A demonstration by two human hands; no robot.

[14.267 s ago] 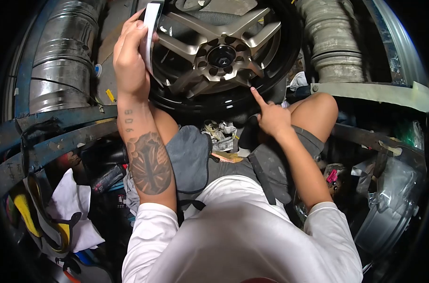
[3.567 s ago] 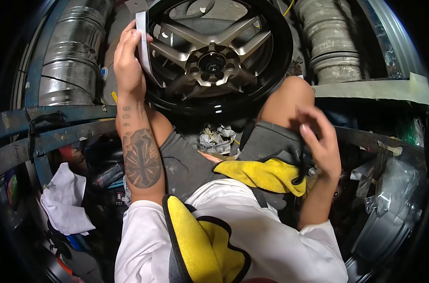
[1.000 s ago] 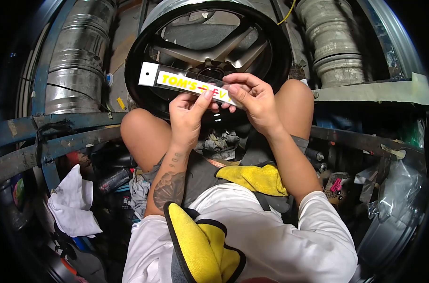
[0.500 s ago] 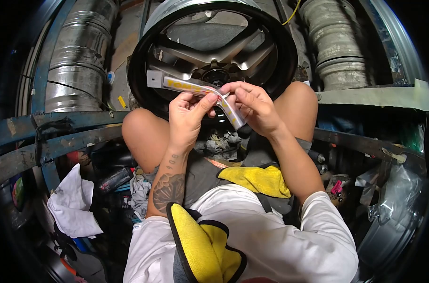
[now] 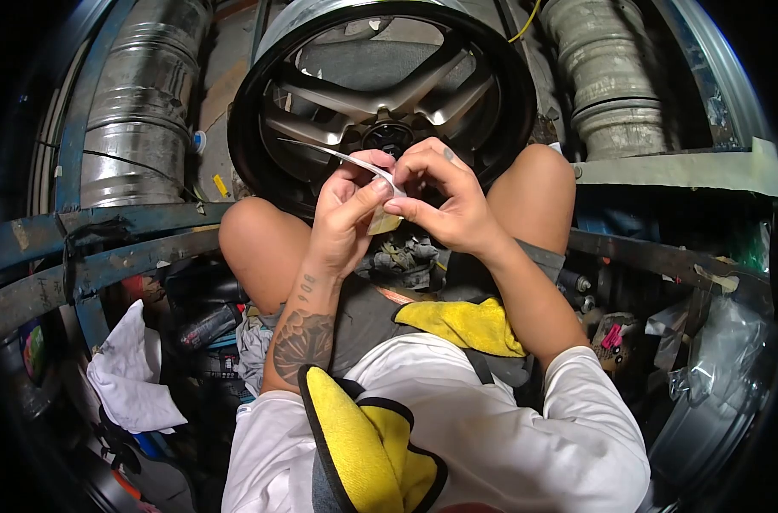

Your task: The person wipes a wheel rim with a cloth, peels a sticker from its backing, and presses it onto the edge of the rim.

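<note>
Head camera, what do you see from where you're standing?

"Both hands are up before the wheel (image 5: pixel 346 101), working at a thin strip (image 5: pixel 384 225), bent, with one end reaching left and the other hanging down."

"How are the fingers?"

"On the left hand (image 5: pixel 342 209), thumb and fingers are clamped on the strip near its bend. The right hand (image 5: pixel 449 201) has its thumb and curled forefinger right at the bend; I can't tell whether they're closed on it."

"And round about?"

"One yellow cloth (image 5: pixel 462 325) lies across the lap, and a second, dark-edged cloth (image 5: pixel 355 427) rests on the white shirt (image 5: pixel 509 419). Crumpled paper (image 5: pixel 406 261) sits between the legs, at the wheel's near side. Metal drums (image 5: pixel 137 158) lie to the left, dull metal cylinders (image 5: pixel 615 128) to the right, and a white rag (image 5: pixel 137 376) near left."
</note>
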